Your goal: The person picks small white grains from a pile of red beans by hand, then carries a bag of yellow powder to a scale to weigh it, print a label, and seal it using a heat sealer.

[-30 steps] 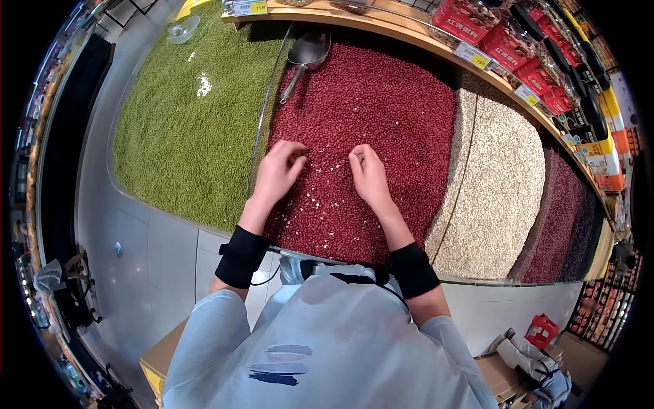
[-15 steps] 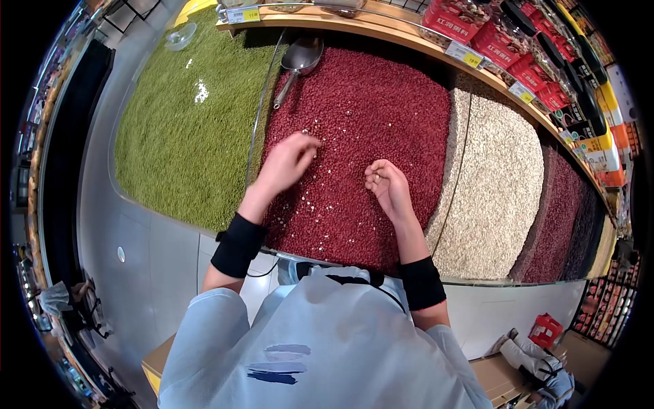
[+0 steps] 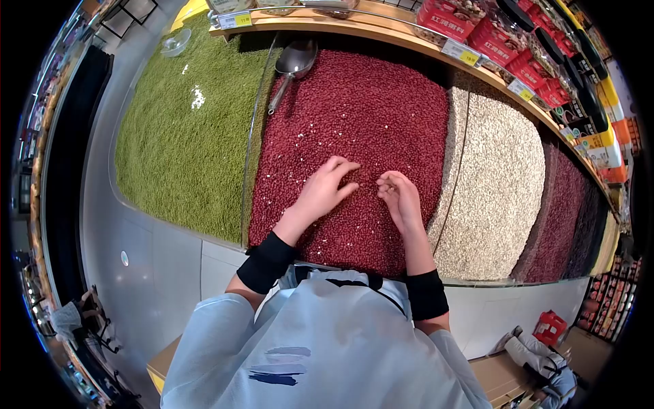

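A bin of dark red beans (image 3: 381,88) lies in front of me, with small white pieces scattered among the beans, mostly on the left side. Over the middle of these beans hovers my left hand (image 3: 327,189), its thumb and fingers apart and nothing visible between them. To its right, my right hand (image 3: 402,201) is palm-up with curled fingers; what they hold, if anything, is hidden. The two hands are close but not touching. A metal scoop (image 3: 296,61) rests on the beans at the far left corner, its handle toward me.
Green beans (image 3: 184,150) fill the left bin, with a white patch and a clear plastic bowl (image 3: 176,43) on them. Pale grains (image 3: 497,184) fill the bin to the right. A wooden shelf (image 3: 381,34) with red-labelled jars (image 3: 443,19) overhangs the back. Another person (image 3: 538,358) is at lower right.
My left hand has moved right and toward me, from the left part of the red beans to near my right hand. My right hand has shifted slightly right and toward me.
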A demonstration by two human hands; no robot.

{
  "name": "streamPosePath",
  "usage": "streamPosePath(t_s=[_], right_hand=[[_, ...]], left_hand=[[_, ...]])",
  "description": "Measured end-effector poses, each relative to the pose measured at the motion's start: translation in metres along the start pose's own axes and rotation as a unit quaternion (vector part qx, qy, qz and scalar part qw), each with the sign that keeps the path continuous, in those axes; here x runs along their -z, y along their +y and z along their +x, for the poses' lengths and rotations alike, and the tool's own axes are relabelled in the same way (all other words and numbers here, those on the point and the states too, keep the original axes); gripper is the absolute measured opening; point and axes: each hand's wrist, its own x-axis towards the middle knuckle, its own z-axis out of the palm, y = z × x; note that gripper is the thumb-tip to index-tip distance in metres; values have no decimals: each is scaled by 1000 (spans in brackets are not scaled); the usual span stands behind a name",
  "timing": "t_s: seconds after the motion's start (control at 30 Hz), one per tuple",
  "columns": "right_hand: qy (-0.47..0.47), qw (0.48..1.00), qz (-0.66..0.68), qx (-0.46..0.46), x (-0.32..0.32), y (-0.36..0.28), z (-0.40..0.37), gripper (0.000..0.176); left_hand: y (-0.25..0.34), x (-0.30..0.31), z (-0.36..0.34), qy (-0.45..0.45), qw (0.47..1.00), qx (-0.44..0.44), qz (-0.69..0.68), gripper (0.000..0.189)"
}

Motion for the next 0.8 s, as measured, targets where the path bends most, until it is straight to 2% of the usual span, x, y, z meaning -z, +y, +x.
streamPosePath(t_s=[0.03, 0.13, 0.17, 0.2, 0.23, 0.3, 0.43, 0.5, 0.57, 0.63, 0.7, 0.8], right_hand=[[1, 1000, 1, -1, 6, 1, 0, 17], [1, 990, -136, 41, 17, 0, -3, 14], [2, 990, -135, 41, 15, -3, -6, 14], [7, 979, -198, 52, 12, -5, -8, 14], [13, 964, -260, 62, 11, -6, -9, 14], [3, 955, -281, 92, 11, 0, -5, 13], [-13, 923, -353, 154, 7, 6, -3, 13], [4, 920, -373, 124, 5, 7, -7, 11], [18, 850, -482, 212, 4, 8, -8, 10], [4, 809, -530, 253, -2, 7, -7, 12], [-22, 786, -530, 317, -8, 12, 0, 12], [-44, 767, -538, 347, -22, 19, 14, 12]], left_hand=[[2, 11, 2, 13, 999, 28, 24, 28], [-32, 35, 7, 138, 985, 43, 90, 22], [-46, 43, 9, 165, 979, 60, 107, 21], [-53, 49, 12, 201, 970, 40, 129, 22], [-58, 52, 12, 186, 972, 75, 123, 23], [-65, 53, 15, 180, 974, 80, 110, 23], [-77, 54, 22, 195, 972, 45, 126, 19], [-81, 58, 23, 182, 974, 32, 131, 14], [-80, 60, 23, 178, 973, 39, 142, 11], [-78, 61, 21, 171, 970, 67, 160, 10], [-76, 61, 18, 156, 971, 73, 164, 10], [-65, 61, 12, 158, 969, 86, 171, 11]])
